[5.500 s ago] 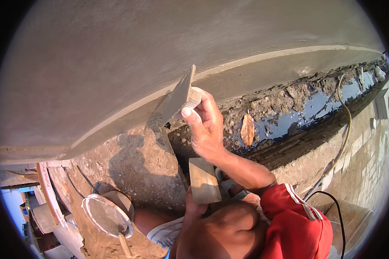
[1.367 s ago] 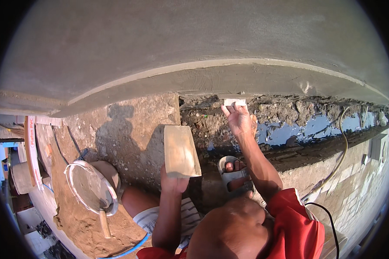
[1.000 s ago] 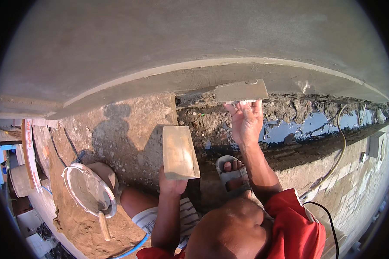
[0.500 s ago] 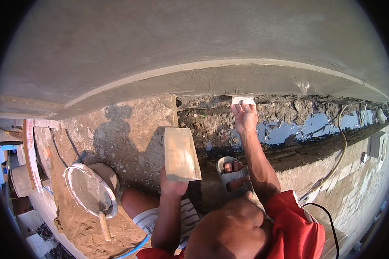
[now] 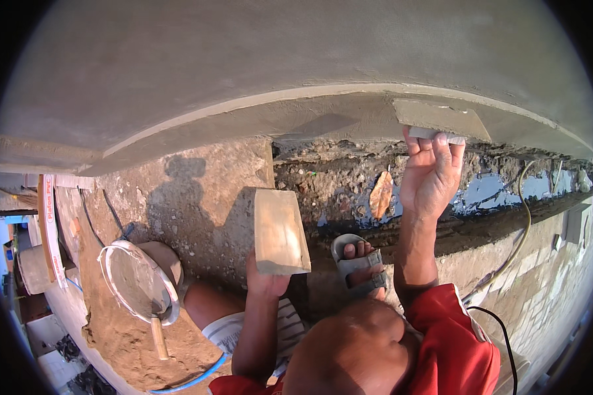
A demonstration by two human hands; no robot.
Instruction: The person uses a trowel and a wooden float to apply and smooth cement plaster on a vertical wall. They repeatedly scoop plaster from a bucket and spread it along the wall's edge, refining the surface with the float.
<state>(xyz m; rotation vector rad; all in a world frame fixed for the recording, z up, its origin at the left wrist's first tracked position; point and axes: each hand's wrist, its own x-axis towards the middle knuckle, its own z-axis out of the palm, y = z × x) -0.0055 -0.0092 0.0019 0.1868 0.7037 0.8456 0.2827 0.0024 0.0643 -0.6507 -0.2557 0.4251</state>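
Held by its underside, a flat, pale rectangular board (image 5: 281, 230) lies in my left hand (image 5: 267, 282), whose fingers are mostly hidden beneath it. My right hand (image 5: 429, 176) grips the pale handle of a flat rectangular plastering float (image 5: 441, 117). The float is tilted at the damp grey band (image 5: 257, 122) low on the wall; whether its whole edge touches cannot be made out. Above a raised ledge (image 5: 244, 101), the smooth grey wall (image 5: 257, 52) spreads. My right hand is over a muddy ditch.
A white-rimmed bucket (image 5: 105, 268) of grey mortar stands at left, a wooden-handled tool (image 5: 159, 339) leaning in it, beside a sand heap (image 5: 128, 359). Dark water (image 5: 484, 187) fills part of the ditch. A brown leaf (image 5: 381, 195) and a pale hose (image 5: 524, 230) are nearby.
My right hand has moved right with the float, which is now turned so its broad face shows. The brown leaf has come into sight. My left hand and board have hardly moved.
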